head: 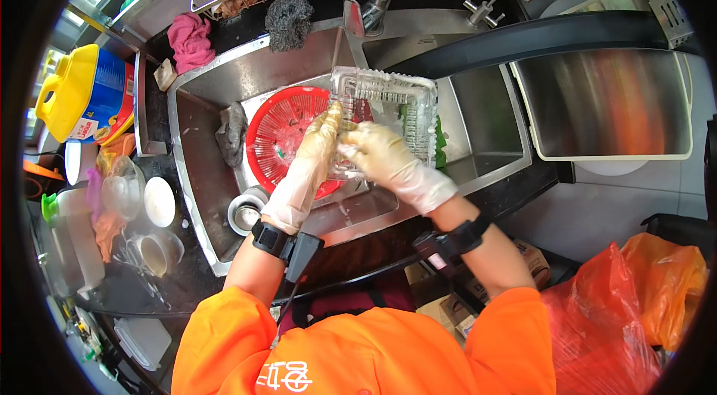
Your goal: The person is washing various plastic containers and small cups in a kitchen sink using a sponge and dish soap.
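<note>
Above the steel double sink (269, 67), a clear plastic basket (417, 115) with ribbed walls is tilted on its side. My left hand (322, 140), in a pale glove, grips its left edge. My right hand (381, 154), gloved too, is at the basket's near left part, its fingers curled and slightly blurred; what they hold cannot be told. White suds or wet marks show on the plastic. Below the hands a red colander (269, 132) lies in the left basin, with small green bits inside. Green leaves (441, 143) show behind the basket's right edge.
A grey cloth (229, 134) and stacked small bowls (246, 216) are in the left basin. A steel scourer (289, 22), a pink cloth (190, 42) and the faucet (375, 11) line the far rim. A yellow-capped jug (89, 95) and plastic containers (159, 252) stand left. A steel-faced board (605, 106) is right.
</note>
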`<state>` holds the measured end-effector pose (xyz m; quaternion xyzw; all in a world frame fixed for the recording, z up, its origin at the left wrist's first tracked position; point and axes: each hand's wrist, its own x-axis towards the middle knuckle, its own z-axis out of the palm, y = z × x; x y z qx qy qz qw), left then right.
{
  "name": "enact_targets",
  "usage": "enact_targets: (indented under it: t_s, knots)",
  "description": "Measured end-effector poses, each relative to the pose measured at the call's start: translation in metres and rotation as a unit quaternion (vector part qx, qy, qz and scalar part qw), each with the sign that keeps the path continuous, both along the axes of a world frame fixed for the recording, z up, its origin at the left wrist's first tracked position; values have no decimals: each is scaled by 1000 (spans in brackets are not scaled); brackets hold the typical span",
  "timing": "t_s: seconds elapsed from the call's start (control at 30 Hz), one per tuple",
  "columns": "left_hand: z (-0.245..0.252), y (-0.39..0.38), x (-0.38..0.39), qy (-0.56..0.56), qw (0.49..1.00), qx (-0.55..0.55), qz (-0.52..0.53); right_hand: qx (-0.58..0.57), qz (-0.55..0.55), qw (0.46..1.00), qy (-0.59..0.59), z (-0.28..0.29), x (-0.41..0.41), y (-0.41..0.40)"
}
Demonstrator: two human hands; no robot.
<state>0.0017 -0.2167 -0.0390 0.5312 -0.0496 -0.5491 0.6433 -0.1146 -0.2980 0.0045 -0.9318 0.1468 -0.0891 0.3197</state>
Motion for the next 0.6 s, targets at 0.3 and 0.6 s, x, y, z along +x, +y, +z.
enact_targets:
  t_s: [0.3, 0.6]
  knots:
    - [43, 12, 17, 93, 989, -31, -110, -70, 18, 979, 191, 20, -25, -18]
    - [15, 25, -10, 86, 988, -72, 104, 13, 124, 976, 181, 19, -18, -24]
